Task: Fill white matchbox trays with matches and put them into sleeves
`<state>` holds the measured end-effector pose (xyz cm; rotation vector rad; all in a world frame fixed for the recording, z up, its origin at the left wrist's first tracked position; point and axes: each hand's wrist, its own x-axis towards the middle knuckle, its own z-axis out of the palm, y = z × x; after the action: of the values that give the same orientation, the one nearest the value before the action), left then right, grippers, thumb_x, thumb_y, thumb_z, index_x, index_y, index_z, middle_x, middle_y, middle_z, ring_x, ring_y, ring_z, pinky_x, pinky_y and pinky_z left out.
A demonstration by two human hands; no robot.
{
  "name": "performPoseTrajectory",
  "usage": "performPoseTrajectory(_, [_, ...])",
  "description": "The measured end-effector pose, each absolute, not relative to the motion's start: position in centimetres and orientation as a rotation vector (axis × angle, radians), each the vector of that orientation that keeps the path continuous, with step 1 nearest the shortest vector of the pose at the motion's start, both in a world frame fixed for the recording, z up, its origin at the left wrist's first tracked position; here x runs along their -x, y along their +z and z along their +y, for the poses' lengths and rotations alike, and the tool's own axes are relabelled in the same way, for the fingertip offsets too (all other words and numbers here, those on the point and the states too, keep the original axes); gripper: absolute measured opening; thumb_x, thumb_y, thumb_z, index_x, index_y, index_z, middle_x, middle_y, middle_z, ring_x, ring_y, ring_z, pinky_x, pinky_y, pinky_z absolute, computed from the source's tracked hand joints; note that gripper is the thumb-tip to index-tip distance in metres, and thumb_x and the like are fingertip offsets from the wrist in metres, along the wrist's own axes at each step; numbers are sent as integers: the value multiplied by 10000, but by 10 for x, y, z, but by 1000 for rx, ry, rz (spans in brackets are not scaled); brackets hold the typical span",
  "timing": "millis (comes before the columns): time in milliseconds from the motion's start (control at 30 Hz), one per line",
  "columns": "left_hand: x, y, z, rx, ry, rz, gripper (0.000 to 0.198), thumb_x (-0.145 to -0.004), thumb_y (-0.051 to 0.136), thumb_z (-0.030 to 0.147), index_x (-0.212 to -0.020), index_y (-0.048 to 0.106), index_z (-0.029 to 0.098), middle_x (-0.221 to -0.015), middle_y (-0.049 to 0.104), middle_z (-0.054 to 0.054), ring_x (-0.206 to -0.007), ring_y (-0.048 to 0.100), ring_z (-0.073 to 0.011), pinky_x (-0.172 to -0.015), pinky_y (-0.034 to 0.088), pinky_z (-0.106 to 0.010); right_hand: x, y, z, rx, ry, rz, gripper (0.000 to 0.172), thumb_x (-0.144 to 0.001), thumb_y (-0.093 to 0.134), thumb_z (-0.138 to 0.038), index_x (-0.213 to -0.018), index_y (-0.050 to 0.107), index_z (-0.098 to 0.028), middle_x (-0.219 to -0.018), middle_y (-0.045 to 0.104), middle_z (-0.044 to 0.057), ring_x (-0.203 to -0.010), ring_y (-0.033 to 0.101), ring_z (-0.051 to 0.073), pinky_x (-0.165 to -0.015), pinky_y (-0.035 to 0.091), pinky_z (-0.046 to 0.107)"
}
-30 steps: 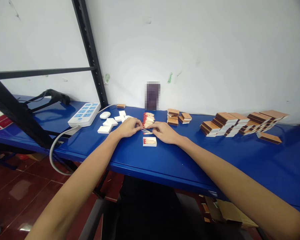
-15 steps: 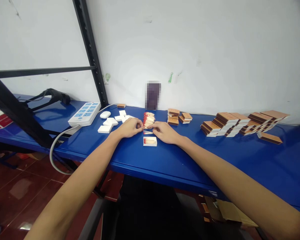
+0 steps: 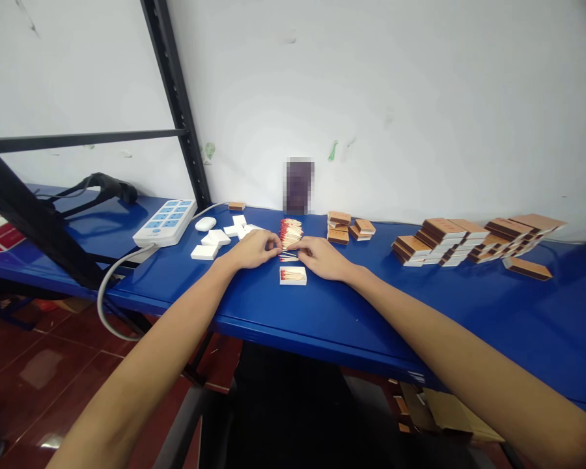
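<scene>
Both our hands rest on the blue metal bench (image 3: 273, 306), left hand (image 3: 251, 249) and right hand (image 3: 323, 258) equally near a few loose red-tipped wooden matchsticks (image 3: 288, 256) between them, long axis nine to three o'clock. Our fingers (image 3: 269, 245) curl onto these; whether they pinch, we cannot tell. At twelve o'clock lies the heaped match pile (image 3: 290, 232); at six, an open white cardboard tray (image 3: 293, 283) holds some matches.
</scene>
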<state>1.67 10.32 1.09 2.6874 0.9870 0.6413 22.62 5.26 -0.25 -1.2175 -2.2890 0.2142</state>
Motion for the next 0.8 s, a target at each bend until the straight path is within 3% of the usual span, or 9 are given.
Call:
performPoseTrajectory(400, [-14,14,101,-2672,614,907,160,-780,576,266,-808,702,172,-695,634,-7,-599,527,-120,-588,400,-247,-227,-3,54,1255,201,-2265,398,-822,449,-58,-1123,697,-140,-925,677,73,-757,566,152,-753,408,273])
performPoseTrajectory(800, [-10,8,112,-2707,678,1017,171,-811,531,221,-881,678,169,-666,623,4,-588,538,-122,-595,394,-250,-227,-2,53,1259,195,-2277,382,-832,445,-66,-1100,708,-134,-922,675,80,-753,565,157,-742,407,279])
